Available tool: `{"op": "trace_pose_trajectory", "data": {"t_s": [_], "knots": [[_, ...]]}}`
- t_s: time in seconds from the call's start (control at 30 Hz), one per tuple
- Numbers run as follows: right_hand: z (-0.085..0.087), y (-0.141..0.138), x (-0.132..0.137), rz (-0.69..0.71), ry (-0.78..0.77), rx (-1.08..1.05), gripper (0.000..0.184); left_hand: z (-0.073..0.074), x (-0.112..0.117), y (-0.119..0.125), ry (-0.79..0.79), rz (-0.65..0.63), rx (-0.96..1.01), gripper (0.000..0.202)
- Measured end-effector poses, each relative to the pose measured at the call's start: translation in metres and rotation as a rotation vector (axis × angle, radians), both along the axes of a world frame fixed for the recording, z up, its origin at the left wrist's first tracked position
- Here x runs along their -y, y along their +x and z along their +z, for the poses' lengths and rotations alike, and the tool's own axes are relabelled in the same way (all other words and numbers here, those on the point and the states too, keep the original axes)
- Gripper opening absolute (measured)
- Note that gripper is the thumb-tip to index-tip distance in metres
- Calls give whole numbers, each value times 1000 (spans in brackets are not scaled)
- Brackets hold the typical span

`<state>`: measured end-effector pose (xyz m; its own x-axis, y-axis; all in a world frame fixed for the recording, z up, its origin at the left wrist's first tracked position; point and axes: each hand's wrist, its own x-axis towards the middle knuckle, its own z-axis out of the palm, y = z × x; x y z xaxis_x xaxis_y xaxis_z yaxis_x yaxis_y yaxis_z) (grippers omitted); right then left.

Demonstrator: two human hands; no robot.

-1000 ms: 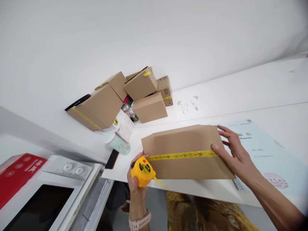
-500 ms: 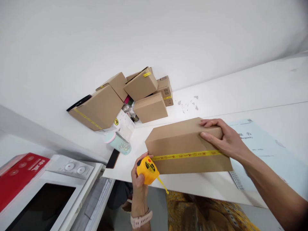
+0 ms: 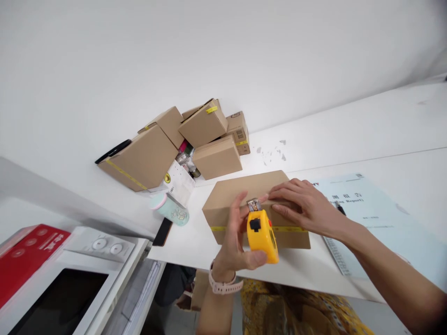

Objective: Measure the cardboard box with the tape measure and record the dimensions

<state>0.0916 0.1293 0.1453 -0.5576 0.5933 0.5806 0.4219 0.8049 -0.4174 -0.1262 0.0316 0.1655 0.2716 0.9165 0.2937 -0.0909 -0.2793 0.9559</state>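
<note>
My left hand (image 3: 237,239) grips a yellow tape measure (image 3: 261,236), its metal end turned towards the box and my right hand. A long cardboard box (image 3: 240,190) with a yellow tape strip (image 3: 289,229) along its near side lies on the white table (image 3: 195,244). Over the box's top near edge rests my right hand (image 3: 303,204), its fingertips close together beside the tape measure's end. Whether those fingertips pinch the metal tip is too small to make out.
Several cardboard boxes (image 3: 217,157) are piled against the wall at the back left, near a mint tumbler (image 3: 172,209). A light blue report (image 3: 377,223) with a pen (image 3: 340,209) lies at right. A white microwave (image 3: 66,288) stands at lower left.
My left hand has moved right and up with the tape measure, turning it so its metal end faces the box. My right hand has shifted left along the box, which also sits slightly further left.
</note>
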Motion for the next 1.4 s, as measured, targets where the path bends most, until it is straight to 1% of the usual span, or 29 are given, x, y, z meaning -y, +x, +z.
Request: {"op": "trace_pose_trajectory", "data": {"t_s": [0.07, 0.13, 0.27, 0.37, 0.47, 0.53, 0.6, 0.67, 0.77, 0.97, 1.07, 1.17, 1.27, 1.33, 1.4], "knots": [[-7, 1, 3, -3, -21, 10, 27, -4, -9, 1, -26, -57, -33, 126], [-18, 2, 6, -20, -50, -2, 28, -11, -11, 1, -69, -105, -39, 129], [-42, 3, 11, -12, -68, -45, 32, -29, -3, 2, -158, -153, -45, 134], [-51, 4, 15, 2, -81, -76, 30, -42, 2, 4, -207, -174, -21, 139], [-48, 5, 18, 36, -123, -117, 27, -54, 3, 7, -236, -168, 35, 143], [-42, 7, 19, 70, -188, -126, 30, -60, 2, 9, -239, -162, 69, 143], [-33, 9, 21, 85, -264, -129, 33, -63, 1, 11, -248, -155, 79, 143], [-25, 9, 21, 100, -303, -118, 35, -62, 1, 14, -263, -150, 51, 144], [-17, 4, 22, 111, -299, -72, 34, -58, 2, 18, -279, -138, -4, 146], [-17, -5, 20, 13, -315, 19, 37, -52, 1, 25, -265, -104, -13, 142], [-16, -6, 18, 6, -319, 38, 36, -49, 5, 28, -278, -74, 9, 137], [-14, -4, 15, 11, -342, 37, 36, -49, 15, 30, -325, -86, -4, 133], [-12, -4, 7, -54, -371, 35, 34, -59, 32, 31, -407, -109, -13, 139], [-10, -6, -5, -122, -387, 50, 31, -69, 44, 32, -493, -118, 3, 143], [-8, -10, -20, -150, -356, 80, 29, -80, 55, 33, -592, -130, 18, 144]]}}
